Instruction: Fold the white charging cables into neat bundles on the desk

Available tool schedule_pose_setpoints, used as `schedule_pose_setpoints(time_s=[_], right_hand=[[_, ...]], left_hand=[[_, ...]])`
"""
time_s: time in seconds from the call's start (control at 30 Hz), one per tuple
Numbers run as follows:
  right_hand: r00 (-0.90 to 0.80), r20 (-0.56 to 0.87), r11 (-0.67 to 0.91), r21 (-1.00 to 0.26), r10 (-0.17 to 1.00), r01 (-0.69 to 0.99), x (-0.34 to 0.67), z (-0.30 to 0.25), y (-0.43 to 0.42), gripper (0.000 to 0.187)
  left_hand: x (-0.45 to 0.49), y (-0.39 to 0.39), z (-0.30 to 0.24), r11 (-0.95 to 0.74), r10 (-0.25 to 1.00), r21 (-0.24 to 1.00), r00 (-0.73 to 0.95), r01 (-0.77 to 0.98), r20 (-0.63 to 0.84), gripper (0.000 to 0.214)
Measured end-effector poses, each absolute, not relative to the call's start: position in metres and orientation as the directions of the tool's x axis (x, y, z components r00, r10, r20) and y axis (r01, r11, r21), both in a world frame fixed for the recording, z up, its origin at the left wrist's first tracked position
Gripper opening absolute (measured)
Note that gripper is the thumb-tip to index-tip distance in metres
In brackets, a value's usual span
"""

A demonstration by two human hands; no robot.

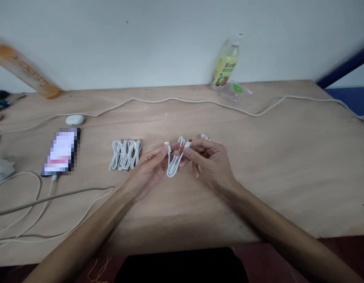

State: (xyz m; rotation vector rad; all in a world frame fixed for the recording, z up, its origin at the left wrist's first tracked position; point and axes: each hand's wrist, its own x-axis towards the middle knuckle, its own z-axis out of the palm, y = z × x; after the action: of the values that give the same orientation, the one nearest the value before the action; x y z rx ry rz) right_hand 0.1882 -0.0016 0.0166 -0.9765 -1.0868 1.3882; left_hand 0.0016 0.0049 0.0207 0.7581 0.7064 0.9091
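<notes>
Both my hands meet over the middle of the wooden table [258,165], holding one short white cable [173,164] folded into loops. My left hand [150,167] pinches the loops near a plug end at the top. My right hand [208,161] grips the other plug end between thumb and fingers. The loops hang down between the two hands. To the left of my left hand several bundled white cables [125,154] lie side by side on the table.
A phone [62,152] on a charging lead lies at the left, with a small white case [74,119] behind it. A long white cord [199,101] crosses the back. A drink bottle [226,63] stands by the wall, an orange bottle [25,70] leans far left.
</notes>
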Motion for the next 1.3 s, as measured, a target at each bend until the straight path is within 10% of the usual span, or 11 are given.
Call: schedule_pose_setpoints(time_s=[0.67,1.3], right_hand=[[0.025,0.205,0.2,-0.971,0.978,0.133,0.19,0.009,-0.005,0.012],[-0.225,0.014,-0.014,-0.992,0.974,-0.123,0.186,0.012,-0.005,0.028]], left_hand=[[0.004,0.005,0.009,0.225,0.957,0.916,0.251,-0.333,-0.144,0.039],[0.007,0.001,0.007,0.194,0.975,0.92,0.169,-0.34,-0.144,0.025]])
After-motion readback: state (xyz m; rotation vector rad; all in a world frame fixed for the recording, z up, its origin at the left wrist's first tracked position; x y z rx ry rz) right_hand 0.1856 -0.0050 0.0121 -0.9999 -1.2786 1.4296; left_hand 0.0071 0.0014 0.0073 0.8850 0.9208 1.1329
